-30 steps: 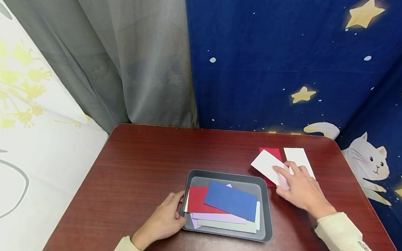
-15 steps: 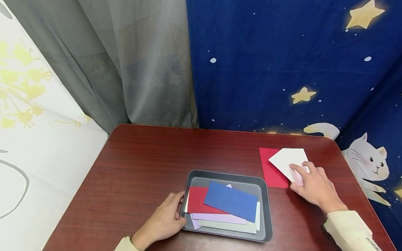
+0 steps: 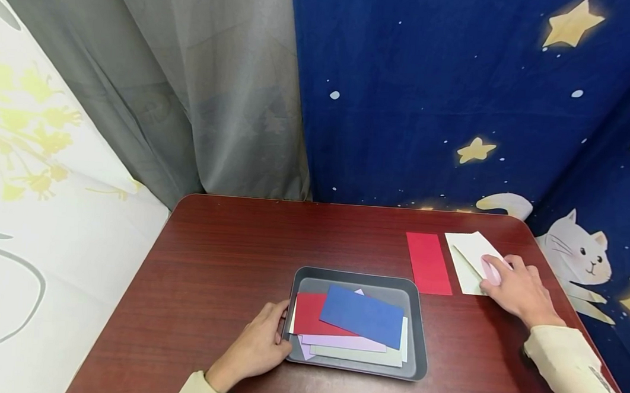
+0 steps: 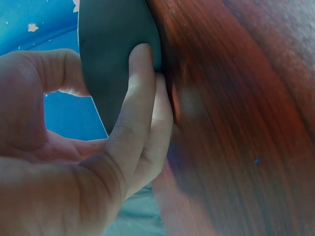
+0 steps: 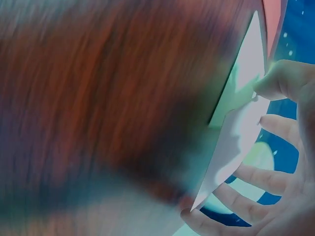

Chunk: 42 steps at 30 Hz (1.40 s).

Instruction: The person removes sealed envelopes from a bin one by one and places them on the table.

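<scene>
My left hand (image 3: 258, 343) grips the left wall of a dark grey tray (image 3: 421, 338). In the left wrist view, its thumb and fingers (image 4: 139, 83) lie on opposite sides of the tray wall (image 4: 115, 39). At the right of the table, my right hand (image 3: 523, 296) holds a white paper card (image 3: 475, 251) between thumb and fingers. That card is turned at an angle over another white card (image 3: 463, 272), which lies on the table. The right wrist view shows the held card (image 5: 231, 142) slightly bent, overlapping the white card (image 5: 246, 66) beyond.
A red card (image 3: 429, 263) lies left of the white ones. Inside the tray are a blue card (image 3: 362, 315), a red card (image 3: 310, 314), a lilac card (image 3: 339, 341) and a pale card (image 3: 360, 355), overlapping. Curtains (image 3: 405, 106) hang behind the wooden table (image 3: 238, 240).
My right hand has carried the white card rightward, from over the red card to over the other white card. The red card is now uncovered. My left hand and the tray stay put.
</scene>
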{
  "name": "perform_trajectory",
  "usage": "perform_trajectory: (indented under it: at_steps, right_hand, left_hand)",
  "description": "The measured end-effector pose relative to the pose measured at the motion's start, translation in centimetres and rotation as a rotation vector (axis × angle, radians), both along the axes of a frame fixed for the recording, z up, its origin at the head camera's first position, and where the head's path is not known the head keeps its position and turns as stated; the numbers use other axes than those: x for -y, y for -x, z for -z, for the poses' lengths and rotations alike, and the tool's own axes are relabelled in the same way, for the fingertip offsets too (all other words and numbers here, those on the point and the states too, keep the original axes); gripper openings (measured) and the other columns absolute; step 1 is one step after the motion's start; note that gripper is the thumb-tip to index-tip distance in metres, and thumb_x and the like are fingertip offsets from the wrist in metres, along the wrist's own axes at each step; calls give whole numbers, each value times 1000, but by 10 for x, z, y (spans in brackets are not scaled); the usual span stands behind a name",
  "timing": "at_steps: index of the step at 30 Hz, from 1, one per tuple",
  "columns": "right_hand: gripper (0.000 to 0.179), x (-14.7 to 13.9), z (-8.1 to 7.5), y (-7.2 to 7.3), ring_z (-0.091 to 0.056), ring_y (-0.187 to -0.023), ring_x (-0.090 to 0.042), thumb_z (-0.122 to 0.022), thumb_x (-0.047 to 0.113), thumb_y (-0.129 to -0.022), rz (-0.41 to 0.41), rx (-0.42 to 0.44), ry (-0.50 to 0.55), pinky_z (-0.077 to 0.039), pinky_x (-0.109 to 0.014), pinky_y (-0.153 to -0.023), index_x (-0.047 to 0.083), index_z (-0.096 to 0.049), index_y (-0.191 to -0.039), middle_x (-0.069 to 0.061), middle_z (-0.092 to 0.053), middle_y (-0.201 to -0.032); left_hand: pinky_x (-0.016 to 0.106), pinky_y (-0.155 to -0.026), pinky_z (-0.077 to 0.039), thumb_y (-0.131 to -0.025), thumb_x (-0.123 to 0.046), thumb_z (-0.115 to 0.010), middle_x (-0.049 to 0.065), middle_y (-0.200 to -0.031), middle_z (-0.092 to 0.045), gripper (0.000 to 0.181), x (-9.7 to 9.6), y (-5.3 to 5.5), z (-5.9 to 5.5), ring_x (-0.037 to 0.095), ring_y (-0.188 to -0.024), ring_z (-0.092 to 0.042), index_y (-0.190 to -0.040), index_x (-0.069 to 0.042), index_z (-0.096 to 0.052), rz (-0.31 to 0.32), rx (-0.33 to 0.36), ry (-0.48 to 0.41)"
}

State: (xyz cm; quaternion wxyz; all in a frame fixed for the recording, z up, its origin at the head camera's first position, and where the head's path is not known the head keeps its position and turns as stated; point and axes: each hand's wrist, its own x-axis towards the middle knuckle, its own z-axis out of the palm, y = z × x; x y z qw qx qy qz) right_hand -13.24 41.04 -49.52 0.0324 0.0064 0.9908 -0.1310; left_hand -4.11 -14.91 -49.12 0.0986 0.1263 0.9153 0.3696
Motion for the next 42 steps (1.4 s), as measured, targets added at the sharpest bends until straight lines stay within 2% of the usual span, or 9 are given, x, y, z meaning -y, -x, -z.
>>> perform_trajectory:
  at_steps: [6,14,23,31,37,42]
  right_hand:
    - [70,-16,3,0,-30,-123,-67,-67,34,-101,53,37,20,-41,-85,-83,3,-43,-158,-41,-29,-148]
    - [66,-26,4,3,-32,-119,-72,-59,35,-104,89,36,30,-39,-85,-86,0,-41,-158,-45,-30,-145]
    - [58,-33,6,5,-35,-117,-74,-50,38,-110,122,38,-2,-39,-87,-85,3,-44,-157,-46,-32,-144]
    - [59,-36,13,5,-32,-119,-74,-49,42,-112,147,29,-12,-39,-87,-85,3,-44,-155,-47,-32,-141]
    - [56,-27,12,4,-31,-124,-74,-50,42,-111,119,-31,-14,-37,-86,-87,4,-50,-152,-45,-30,-148]
    - [50,-4,10,3,-36,-123,-72,-55,36,-109,45,-141,-42,-41,-83,-84,3,-57,-146,-43,-37,-146]
  left_hand:
    - [31,-71,-49,-80,-5,-78,8,-125,-59,82,0,0,1,3,-76,-55,-157,-1,-53,3,3,1]
    - [30,-70,-50,-79,-4,-78,9,-126,-59,82,1,0,2,3,-77,-55,-157,1,-52,11,0,-9]
    - [31,-71,-50,-79,-4,-78,8,-124,-59,82,1,0,1,5,-78,-56,-156,0,-53,16,-5,-3]
    - [30,-70,-49,-79,-5,-79,6,-121,-58,82,0,0,-1,6,-78,-56,-157,-1,-53,16,2,0]
    - [30,-70,-49,-79,-4,-79,8,-123,-59,82,0,-1,-1,7,-78,-56,-157,1,-52,19,-3,-2]
    - [31,-70,-49,-80,-5,-79,7,-123,-59,82,0,-2,-2,6,-78,-56,-157,0,-52,16,7,0]
